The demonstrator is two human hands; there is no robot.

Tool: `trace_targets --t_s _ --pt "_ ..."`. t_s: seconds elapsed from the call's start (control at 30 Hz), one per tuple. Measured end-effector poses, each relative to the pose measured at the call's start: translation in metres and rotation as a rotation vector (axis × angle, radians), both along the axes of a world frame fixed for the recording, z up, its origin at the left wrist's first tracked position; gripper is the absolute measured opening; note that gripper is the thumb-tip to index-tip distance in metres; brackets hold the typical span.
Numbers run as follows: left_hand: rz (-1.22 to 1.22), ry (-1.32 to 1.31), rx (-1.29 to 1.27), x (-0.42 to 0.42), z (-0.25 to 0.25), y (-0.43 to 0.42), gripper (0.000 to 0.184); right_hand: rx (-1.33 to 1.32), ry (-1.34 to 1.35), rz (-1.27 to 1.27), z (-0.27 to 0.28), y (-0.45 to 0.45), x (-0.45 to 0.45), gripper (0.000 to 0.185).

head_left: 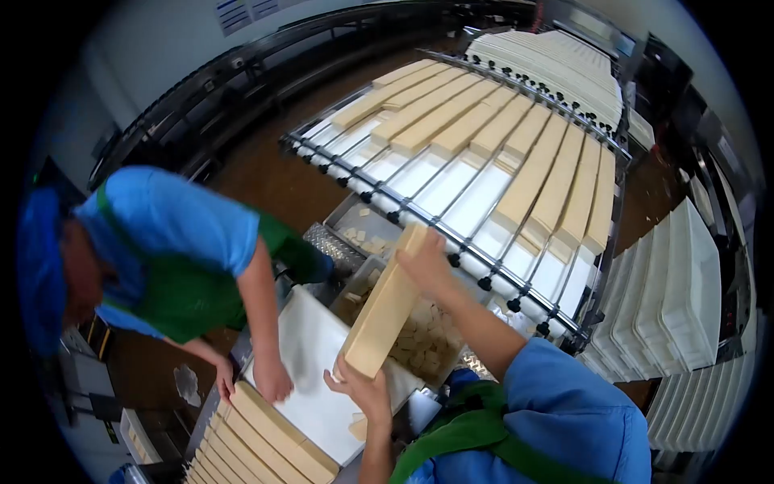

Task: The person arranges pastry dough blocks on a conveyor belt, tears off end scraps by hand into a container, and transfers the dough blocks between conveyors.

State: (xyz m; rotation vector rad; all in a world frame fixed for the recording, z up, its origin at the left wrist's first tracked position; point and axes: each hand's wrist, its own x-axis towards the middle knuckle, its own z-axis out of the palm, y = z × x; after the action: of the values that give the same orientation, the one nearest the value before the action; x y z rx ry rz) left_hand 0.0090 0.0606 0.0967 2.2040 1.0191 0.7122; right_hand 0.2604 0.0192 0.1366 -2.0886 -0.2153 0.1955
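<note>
The bar [387,302] is held up in the air just off the near edge of the conveyor [439,189], above the loose pieces [427,347] and beside the white table [302,331]. The right hand [426,264] clasps the end nearest the conveyor, and the left hand [363,391] cups the end farthest from it, fingers curled about the corner; some fingertips are hidden, so how hard they press I cannot tell. For a long block that looks soft enough to dent or snap, this support at both ends seems right: lift with the palms, spread the load along the fingers rather than digging in the tips, and move both ends together so that it neither twists nor sags. The conveyor's metal rail lies close to the right hand, so give the upper end room there. On the side away from the conveyor, a co-worker's hands [272,379] are at the row of bars [274,431]; leave them space and avoid knocking that row.
</note>
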Motion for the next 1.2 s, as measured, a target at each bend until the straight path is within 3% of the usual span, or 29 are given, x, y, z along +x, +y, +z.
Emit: trace_targets --t_s 0.2,0.27,0.33,0.37,0.4,0.43,0.53,0.63,0.73,0.8,0.9,1.1,1.2 --pt "-0.186 -0.202 -0.036 0.114 0.027 -0.023 0.072 -0.188 -0.06 -0.174 0.003 -0.083 0.139 0.079" --pt "-0.367 -0.24 -0.066 0.146 0.034 -0.026 0.071 -0.572 -0.049 -0.106 0.006 -0.104 0.182 0.071" --pt "-0.403 -0.197 -0.042 0.172 0.035 -0.022 0.069 -0.653 -0.076 -0.045 -0.008 -0.117 0.227 0.067" --pt "-0.479 -0.189 -0.155 0.186 0.031 -0.022 0.068 -0.739 -0.11 0.019 -0.017 -0.123 0.249 0.065" --pt "-0.551 -0.179 -0.268 0.197 0.028 -0.023 0.067 -0.735 -0.104 0.024 -0.025 -0.128 0.269 0.065" --pt "-0.575 -0.14 -0.15 0.208 0.028 -0.026 0.066 -0.755 -0.127 0.01 -0.031 -0.131 0.287 0.064" --pt "-0.56 -0.12 -0.11 0.235 0.016 -0.033 0.065 -0.784 -0.152 0.007 -0.031 -0.139 0.323 0.062" --pt "-0.551 -0.09 -0.107 0.25 0.01 -0.038 0.063 -0.756 -0.006 0.07 -0.034 -0.144 0.342 0.064" --pt "-0.535 -0.05 -0.063 0.264 0.009 -0.044 0.061 -0.701 -0.076 0.012 -0.053 -0.146 0.355 0.064" --pt "-0.546 -0.061 -0.126 0.275 0.008 -0.047 0.061 -0.704 -0.213 -0.18 -0.067 -0.145 0.364 0.06" --pt "-0.563 -0.066 -0.176 0.289 0.003 -0.05 0.061 -0.707 -0.14 -0.028 -0.036 -0.155 0.361 0.055" --pt "-0.536 -0.019 -0.069 0.314 -0.001 -0.063 0.059 -0.814 -0.18 -0.067 -0.043 -0.157 0.369 0.054" --pt "-0.608 -0.147 -0.264 0.324 -0.023 -0.059 0.058 -0.634 -0.271 -0.041 -0.025 -0.161 0.347 0.061"
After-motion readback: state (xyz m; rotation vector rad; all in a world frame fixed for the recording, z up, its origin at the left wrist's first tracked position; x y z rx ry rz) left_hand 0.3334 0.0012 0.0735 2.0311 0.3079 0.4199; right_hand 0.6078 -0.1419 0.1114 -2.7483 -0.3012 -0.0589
